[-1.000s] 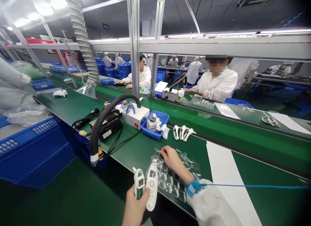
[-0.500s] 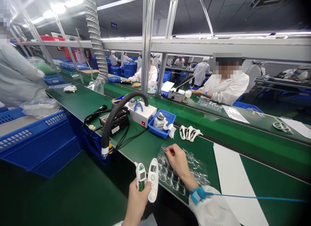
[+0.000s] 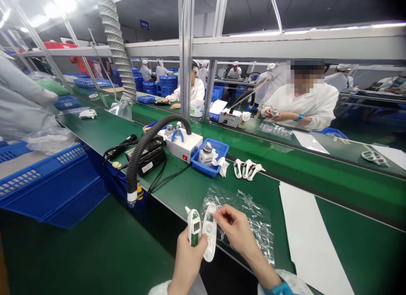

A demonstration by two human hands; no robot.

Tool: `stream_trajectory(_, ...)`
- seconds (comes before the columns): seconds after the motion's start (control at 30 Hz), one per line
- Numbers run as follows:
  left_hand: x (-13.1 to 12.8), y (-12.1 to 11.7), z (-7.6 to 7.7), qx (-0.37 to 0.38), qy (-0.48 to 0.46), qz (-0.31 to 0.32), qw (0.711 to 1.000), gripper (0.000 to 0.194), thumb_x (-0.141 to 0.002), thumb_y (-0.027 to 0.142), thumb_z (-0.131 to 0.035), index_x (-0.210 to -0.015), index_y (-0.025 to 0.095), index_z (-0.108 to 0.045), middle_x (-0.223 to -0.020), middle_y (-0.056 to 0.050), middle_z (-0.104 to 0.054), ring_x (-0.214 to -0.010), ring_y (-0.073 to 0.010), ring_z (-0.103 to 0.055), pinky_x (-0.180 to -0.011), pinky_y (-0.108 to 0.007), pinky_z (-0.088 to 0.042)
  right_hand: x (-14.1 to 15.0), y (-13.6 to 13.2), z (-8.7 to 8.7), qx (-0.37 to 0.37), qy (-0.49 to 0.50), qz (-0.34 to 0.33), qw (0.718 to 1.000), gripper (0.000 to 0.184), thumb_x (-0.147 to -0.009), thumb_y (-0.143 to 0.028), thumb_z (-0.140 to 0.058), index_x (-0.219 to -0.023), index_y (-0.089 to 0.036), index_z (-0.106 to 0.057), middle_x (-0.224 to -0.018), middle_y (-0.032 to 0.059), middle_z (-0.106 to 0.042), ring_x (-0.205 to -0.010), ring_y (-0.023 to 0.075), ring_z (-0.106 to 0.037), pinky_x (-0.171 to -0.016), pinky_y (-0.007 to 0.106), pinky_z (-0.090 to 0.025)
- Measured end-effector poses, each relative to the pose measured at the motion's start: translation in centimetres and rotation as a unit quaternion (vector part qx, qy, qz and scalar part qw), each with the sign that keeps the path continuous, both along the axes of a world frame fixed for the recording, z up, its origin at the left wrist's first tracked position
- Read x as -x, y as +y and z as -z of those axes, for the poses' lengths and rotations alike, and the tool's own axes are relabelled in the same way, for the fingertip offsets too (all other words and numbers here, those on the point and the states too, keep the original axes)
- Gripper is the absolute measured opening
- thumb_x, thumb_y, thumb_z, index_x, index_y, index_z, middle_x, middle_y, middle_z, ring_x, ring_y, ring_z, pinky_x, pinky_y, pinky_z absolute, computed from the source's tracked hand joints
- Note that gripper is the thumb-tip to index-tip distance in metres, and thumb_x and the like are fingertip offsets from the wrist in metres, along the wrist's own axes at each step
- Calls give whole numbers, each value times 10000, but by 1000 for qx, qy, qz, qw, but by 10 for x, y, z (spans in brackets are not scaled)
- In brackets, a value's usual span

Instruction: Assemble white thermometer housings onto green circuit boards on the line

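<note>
My left hand (image 3: pixel 190 255) is closed around an opened ear thermometer (image 3: pixel 194 228), whose small screen and green circuit board show. The same hand holds its white front cover (image 3: pixel 209 238) alongside, with the thumb over the lower part. My right hand (image 3: pixel 233 223) is closed in a pinch at the cover's upper end, beside its window opening; whatever the fingertips hold is too small to make out. Beneath and behind that hand, a clear plastic sheet (image 3: pixel 261 217) of rounded square pockets lies on the green bench. A blue wrist strap (image 3: pixel 281 288) circles my right wrist.
Behind the sheet are several white thermometer housings (image 3: pixel 248 170) and a blue tray (image 3: pixel 210 157) with a metal-topped bottle (image 3: pixel 207 154). A white box (image 3: pixel 184 143) and a black hose (image 3: pixel 135 164) stand left. White paper (image 3: pixel 314 236) lies right. A co-worker (image 3: pixel 300 98) sits across the bench.
My right hand has come from over the clear sheet down to the top of the white cover. My left hand, with the thermometer and cover, has shifted slightly right in view.
</note>
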State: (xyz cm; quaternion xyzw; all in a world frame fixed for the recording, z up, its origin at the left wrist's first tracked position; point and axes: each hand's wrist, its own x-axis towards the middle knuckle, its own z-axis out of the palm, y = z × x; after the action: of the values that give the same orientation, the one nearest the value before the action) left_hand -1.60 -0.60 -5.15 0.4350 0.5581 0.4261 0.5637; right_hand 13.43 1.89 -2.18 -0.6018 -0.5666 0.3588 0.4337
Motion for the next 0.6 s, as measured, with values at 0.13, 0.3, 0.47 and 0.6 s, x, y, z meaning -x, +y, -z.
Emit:
stream_trajectory(0.13,-4,0,0,6,12,7,1000,148,-777,288,-613,-745,144,-599,-632,14,-545,-573,-114,-428,-551,-229,-366,-6,0,3,1,-17,13,1000,287,-810,-425,-598,-635,-201,-558,-558,-31,-471,-519,127,-383,-492,249,-317)
stream_trajectory(0.3,-7,1,2,8,26,7,1000,144,-773,284,-608,-725,150,-591,-615,25,-538,-547,-109,-411,-559,-235,-378,-7,-7,9,21,16,29,999,273,-797,-396,-624,-649,-224,-472,-585,-39,-461,-536,134,-407,-502,247,-330)
stream_trajectory(0.47,-8,-2,-10,-6,41,20,999,155,-775,291,-612,-768,137,-623,-663,-7,-589,-634,-148,-473,-602,-250,-388,-2,-10,12,29,50,18,998,278,-773,-306,-637,-660,-236,-393,-602,-54,-420,-541,128,-396,-501,241,-340)
stream_trajectory(0.6,-3,-5,-18,-8,33,10,999,172,-785,303,-605,-797,133,-628,-692,-18,-614,-650,-157,-499,-607,-253,-394,14,-15,14,39,141,41,988,258,-755,-336,-672,-748,-240,-433,-653,-46,-468,-564,136,-453,-514,246,-390)
